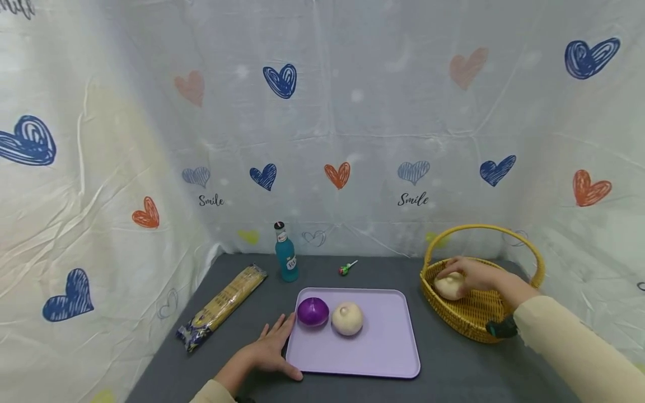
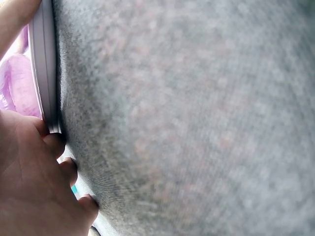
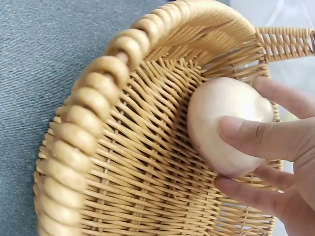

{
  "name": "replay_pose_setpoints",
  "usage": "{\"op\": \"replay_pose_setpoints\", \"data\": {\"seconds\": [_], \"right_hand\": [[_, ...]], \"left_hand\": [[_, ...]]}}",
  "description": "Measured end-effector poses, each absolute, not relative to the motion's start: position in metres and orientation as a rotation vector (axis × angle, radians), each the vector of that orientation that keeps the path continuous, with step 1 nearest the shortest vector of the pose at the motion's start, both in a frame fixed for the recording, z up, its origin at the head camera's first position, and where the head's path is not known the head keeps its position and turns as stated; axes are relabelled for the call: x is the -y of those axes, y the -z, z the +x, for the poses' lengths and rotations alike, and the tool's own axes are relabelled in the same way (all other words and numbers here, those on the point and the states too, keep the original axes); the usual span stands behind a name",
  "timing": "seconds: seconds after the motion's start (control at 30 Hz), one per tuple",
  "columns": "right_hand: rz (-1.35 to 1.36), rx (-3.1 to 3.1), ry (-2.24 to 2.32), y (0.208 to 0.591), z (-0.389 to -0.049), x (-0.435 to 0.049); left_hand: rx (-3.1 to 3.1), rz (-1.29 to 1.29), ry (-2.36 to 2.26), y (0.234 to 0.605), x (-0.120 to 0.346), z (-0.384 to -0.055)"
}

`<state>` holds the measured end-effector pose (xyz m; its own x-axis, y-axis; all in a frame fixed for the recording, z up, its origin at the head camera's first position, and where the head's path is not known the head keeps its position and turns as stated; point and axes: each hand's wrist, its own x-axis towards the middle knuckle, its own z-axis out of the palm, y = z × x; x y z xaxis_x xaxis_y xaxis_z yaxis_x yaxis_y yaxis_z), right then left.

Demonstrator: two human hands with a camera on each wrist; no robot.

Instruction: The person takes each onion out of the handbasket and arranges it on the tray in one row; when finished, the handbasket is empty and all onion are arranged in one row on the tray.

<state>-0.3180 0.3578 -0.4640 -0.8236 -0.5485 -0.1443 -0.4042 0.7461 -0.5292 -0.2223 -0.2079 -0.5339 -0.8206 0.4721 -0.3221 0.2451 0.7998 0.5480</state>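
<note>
In the head view, my right hand (image 1: 472, 273) reaches into a yellow wicker basket (image 1: 471, 333) and grips a pale onion (image 1: 447, 287) at its left side. The right wrist view shows thumb and fingers around that onion (image 3: 216, 103), close to the woven wall. My left hand (image 1: 268, 348), fingers spread, touches the left edge of a lilac tray (image 1: 375, 361). On the tray a purple onion (image 1: 313, 312) lies beside another pale onion (image 1: 347, 318). The left wrist view catches the tray rim (image 2: 45, 69) against the fingertips.
A long packet of noodles (image 1: 224, 305) lies left of the tray. Behind the tray stand a blue bottle (image 1: 287, 257) and, lying flat, a lollipop (image 1: 345, 270). The basket's tall handle (image 1: 484, 227) arches over it. A heart-printed curtain (image 1: 373, 112) surrounds the grey table.
</note>
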Motion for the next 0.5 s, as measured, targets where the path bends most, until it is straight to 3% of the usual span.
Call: {"op": "replay_pose_setpoints", "data": {"seconds": [0.17, 0.5], "right_hand": [[-0.816, -2.665, 0.726, 0.467, -0.318, -0.36], [-0.715, -2.694, 0.773, 0.452, -0.315, -0.366]], "left_hand": [[-2.539, 0.548, -0.671, 0.533, 0.206, -0.223], [-2.532, 0.566, -0.691, 0.532, 0.207, -0.224]]}}
